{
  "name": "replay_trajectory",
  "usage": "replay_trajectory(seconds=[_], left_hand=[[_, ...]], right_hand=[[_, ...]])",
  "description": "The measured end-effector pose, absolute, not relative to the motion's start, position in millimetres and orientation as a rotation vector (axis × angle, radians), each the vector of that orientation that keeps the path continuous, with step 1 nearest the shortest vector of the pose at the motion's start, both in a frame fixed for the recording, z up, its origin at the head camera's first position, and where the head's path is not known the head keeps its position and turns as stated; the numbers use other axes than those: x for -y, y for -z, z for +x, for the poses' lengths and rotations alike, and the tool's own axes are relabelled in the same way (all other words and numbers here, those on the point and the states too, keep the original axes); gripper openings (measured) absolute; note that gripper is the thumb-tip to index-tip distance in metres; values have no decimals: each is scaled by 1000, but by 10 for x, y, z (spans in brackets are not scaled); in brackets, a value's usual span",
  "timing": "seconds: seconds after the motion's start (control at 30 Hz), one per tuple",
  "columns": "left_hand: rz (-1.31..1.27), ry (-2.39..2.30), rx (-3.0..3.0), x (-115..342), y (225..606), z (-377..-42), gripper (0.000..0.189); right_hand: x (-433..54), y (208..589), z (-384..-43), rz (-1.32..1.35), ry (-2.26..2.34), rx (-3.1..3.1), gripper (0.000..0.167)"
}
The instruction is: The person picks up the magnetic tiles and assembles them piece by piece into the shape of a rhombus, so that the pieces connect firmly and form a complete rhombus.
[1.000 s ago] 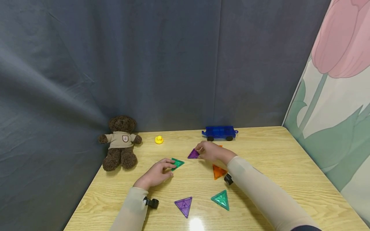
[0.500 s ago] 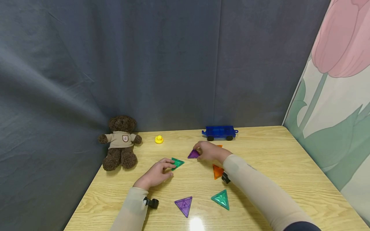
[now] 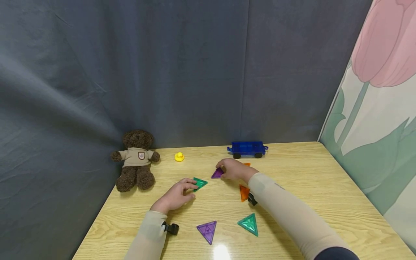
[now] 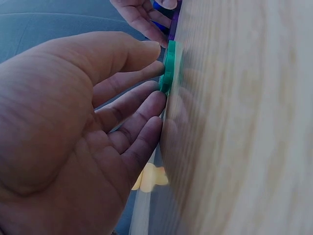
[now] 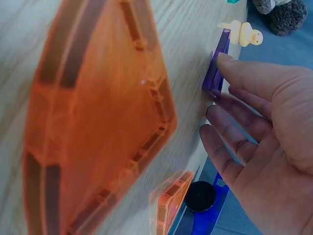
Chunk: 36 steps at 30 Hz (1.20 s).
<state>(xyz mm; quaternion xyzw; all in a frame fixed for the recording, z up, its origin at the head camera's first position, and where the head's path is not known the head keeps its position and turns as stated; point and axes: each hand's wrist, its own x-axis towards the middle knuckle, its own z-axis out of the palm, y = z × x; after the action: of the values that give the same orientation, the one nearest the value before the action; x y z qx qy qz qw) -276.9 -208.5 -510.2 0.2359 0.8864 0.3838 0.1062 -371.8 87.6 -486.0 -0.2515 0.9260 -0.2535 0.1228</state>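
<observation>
Pinching the far purple triangle (image 3: 217, 174) with the right grip (image 3: 233, 169), likely by its edges for control — touching the left green triangle (image 3: 200, 183) with the left grip (image 3: 177, 195), loosely spread, perhaps steadying.

head: from above, facing forward-down, wide over desk (image 3: 308, 173) | left wrist: low, close, along left grip (image 3: 175, 195) | right wrist: low, close, along right grip (image 3: 234, 169) | both wrists share: purple tile (image 5: 213, 72)

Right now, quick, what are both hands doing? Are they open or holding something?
Left hand: open, fingertips touching a green triangle.
Right hand: closed, pinching a purple triangle.
</observation>
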Motion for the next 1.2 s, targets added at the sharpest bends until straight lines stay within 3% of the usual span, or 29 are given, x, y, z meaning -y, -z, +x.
replay_trajectory(seconds=[0.57,0.93,1.2], left_hand=[[701,-1142,-2598,2089,5106,-2766,37],[712,-1094,-2630,2080,5122,-2770,36],[730,-1052,-2635,2060,5119,-2777,38]], right_hand=[[-910,4877,-3733,-768,776,-2691,48],[-912,4888,-3745,-846,772,-2798,59],[-929,4881,-3765,-737,833,-2782,70]])
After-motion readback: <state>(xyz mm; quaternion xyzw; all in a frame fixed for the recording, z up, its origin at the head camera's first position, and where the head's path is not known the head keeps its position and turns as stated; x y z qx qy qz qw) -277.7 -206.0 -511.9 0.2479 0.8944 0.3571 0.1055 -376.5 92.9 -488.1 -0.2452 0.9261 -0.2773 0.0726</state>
